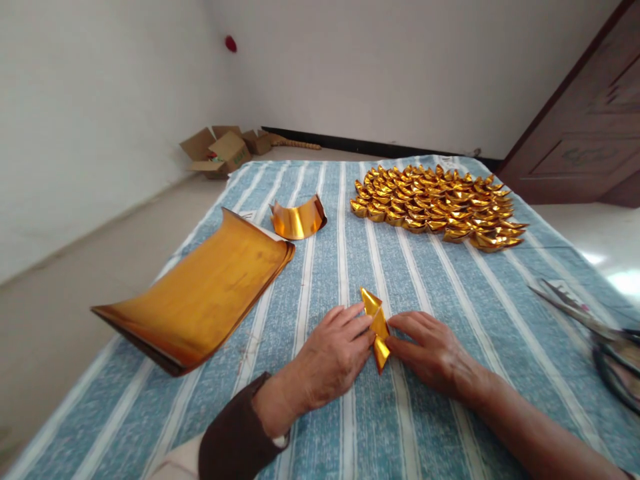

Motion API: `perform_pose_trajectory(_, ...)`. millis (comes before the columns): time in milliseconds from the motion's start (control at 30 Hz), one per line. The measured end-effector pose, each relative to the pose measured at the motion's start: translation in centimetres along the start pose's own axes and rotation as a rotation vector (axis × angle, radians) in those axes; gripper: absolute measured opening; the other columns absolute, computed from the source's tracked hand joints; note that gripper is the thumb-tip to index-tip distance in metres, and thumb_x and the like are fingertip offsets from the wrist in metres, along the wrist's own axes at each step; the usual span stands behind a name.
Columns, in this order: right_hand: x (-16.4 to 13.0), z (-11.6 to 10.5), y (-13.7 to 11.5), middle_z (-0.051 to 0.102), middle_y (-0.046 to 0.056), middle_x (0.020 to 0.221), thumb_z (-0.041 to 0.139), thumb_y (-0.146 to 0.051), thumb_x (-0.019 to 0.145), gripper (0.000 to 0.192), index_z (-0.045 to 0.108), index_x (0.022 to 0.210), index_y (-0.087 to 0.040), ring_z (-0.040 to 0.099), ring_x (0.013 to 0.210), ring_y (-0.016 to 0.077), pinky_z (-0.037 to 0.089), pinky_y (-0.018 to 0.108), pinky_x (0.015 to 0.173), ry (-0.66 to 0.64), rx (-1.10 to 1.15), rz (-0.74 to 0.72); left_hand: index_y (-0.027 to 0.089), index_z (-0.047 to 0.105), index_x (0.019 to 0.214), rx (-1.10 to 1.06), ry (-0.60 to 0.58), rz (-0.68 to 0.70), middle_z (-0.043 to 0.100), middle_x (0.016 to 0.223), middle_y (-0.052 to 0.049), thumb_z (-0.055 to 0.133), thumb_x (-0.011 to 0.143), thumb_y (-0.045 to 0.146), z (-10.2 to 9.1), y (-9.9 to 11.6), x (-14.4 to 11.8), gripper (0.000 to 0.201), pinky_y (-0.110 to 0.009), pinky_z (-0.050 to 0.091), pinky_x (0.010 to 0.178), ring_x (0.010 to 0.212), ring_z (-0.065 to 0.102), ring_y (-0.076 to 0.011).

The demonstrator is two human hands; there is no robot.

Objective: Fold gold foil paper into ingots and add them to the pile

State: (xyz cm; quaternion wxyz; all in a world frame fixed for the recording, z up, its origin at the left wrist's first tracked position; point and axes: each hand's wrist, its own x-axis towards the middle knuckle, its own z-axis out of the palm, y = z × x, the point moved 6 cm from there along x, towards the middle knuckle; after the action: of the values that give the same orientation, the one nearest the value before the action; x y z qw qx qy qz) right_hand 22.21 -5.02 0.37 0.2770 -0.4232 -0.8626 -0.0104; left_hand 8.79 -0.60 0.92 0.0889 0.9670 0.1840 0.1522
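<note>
Near the front of the table, a folded piece of gold foil paper (379, 323) with pointed ends lies between my two hands. My left hand (336, 350) presses its fingertips against the left side, fingers bent together. From the right, my right hand (425, 347) pinches the other edge with thumb and fingers; part of the fold is hidden by the fingertips. A stack of gold foil sheets (210, 293) with upcurled edges lies to the left. Beyond it sits a smaller curved stack of gold foil (299, 220). Rows of folded gold paper ingots (433, 203) stand at the far right.
Scissors (585, 320) with dark handles lie at the right edge, blades pointing away to the left. A blue and white striped cloth (325, 300) covers the table. Open cardboard boxes (225, 153) stand on the floor beyond. A brown wooden door (575, 127) is at the right.
</note>
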Motion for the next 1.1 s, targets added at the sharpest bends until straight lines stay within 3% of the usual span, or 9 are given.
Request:
perform_pose_trajectory(333,0.1,0.2,0.8,0.064,0.009,0.105,0.050,-0.017,0.095,0.020,0.069,0.088,-0.019,0.059,0.091,0.0180,0.048,0.034,0.078,0.059,0.106,0.031,0.017,0.057,0.120,-0.035,-0.097,-0.042,0.061,0.125,-0.010,0.057,0.090,0.021,0.2,-0.1,-0.3,0.031,-0.057,0.042,0.103,0.132,0.041,-0.0362)
perform_pose_trajectory(633,0.1,0.4,1.0,0.064,0.009,0.110,0.051,-0.020,0.095,0.020,0.070,0.091,-0.022,0.059,0.098,0.0195,0.049,0.036,0.081,0.043,0.105,0.055,0.019,0.060,0.113,-0.064,-0.108,-0.044,0.055,0.132,-0.012,0.059,0.088,0.021,-0.1,0.1,-0.4,0.025,-0.059,0.041,0.103,0.136,0.036,-0.0380)
perform_pose_trajectory(933,0.1,0.4,1.2,0.063,0.009,0.117,0.051,-0.019,0.094,0.022,0.072,0.087,-0.022,0.055,0.115,0.0243,0.049,0.044,0.094,0.063,0.175,0.195,0.020,0.062,0.111,-0.174,-0.111,-0.062,0.059,0.128,-0.010,0.063,0.084,0.019,-0.5,-0.3,-0.4,0.027,-0.058,0.039,0.106,0.136,0.037,-0.0354)
perform_pose_trajectory(1100,0.1,0.8,1.3,0.062,0.010,0.121,0.053,-0.019,0.092,0.019,0.072,0.088,-0.022,0.049,0.124,0.0267,0.046,0.051,0.100,0.073,0.205,0.276,0.016,0.056,0.124,-0.165,-0.118,-0.064,0.060,0.128,-0.012,0.065,0.083,0.021,-0.5,-0.5,-0.3,0.042,-0.057,0.040,0.105,0.136,0.037,-0.0363)
